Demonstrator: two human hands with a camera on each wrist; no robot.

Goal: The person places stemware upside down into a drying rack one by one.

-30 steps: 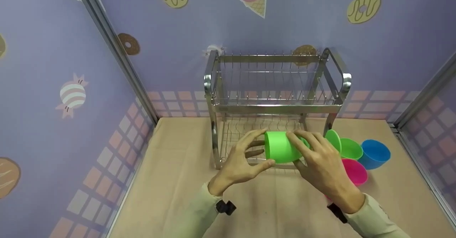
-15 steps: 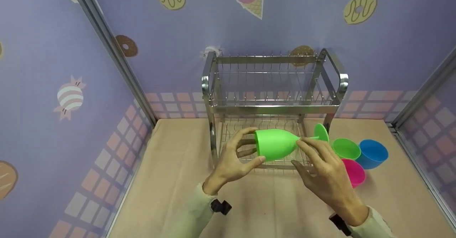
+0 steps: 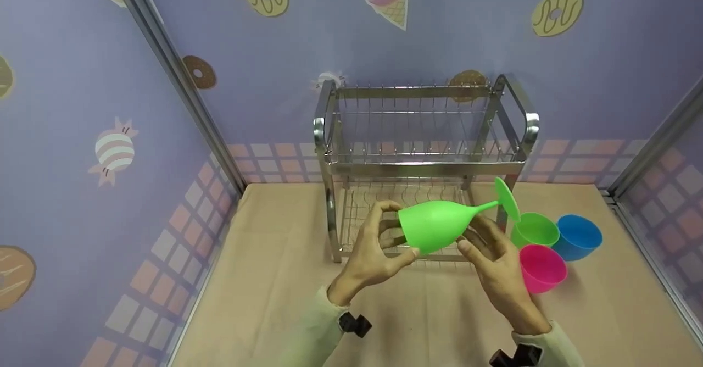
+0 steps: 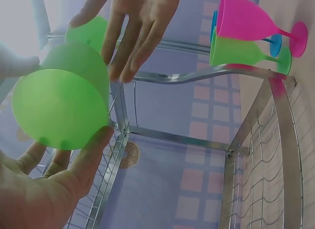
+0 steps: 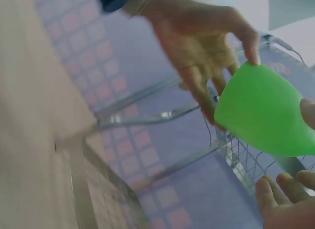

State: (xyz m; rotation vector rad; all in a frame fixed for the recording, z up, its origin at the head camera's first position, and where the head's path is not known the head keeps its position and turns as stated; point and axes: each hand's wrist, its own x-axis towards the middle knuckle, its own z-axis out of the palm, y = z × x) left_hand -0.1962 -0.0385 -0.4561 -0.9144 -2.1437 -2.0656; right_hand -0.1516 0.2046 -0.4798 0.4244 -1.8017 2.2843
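Observation:
A bright green plastic goblet (image 3: 436,224) lies sideways in the air in front of the rack, its stem and round foot pointing right and slightly up. My left hand (image 3: 373,254) holds it at the rim, thumb on the near side and fingers on the far side. My right hand (image 3: 497,268) is beside the lower bowl, below the stem, with its fingers loosely spread. In the left wrist view, the mouth of the goblet (image 4: 59,108) faces the camera and the right hand (image 4: 142,27) has nearly straight fingers. Whether that hand touches the goblet is unclear.
A two-tier metal dish rack (image 3: 425,169) stands behind the hands. To its right are a green goblet (image 3: 535,231), a blue goblet (image 3: 579,238) and a pink goblet (image 3: 542,268), standing upright close together on the cloth-covered table (image 3: 274,279). Patterned walls enclose the space.
My right hand has left its grip over the goblet's bowl and stem and turned below it, fingers loosening. The goblet's foot end has tilted up; my left hand keeps hold of the rim.

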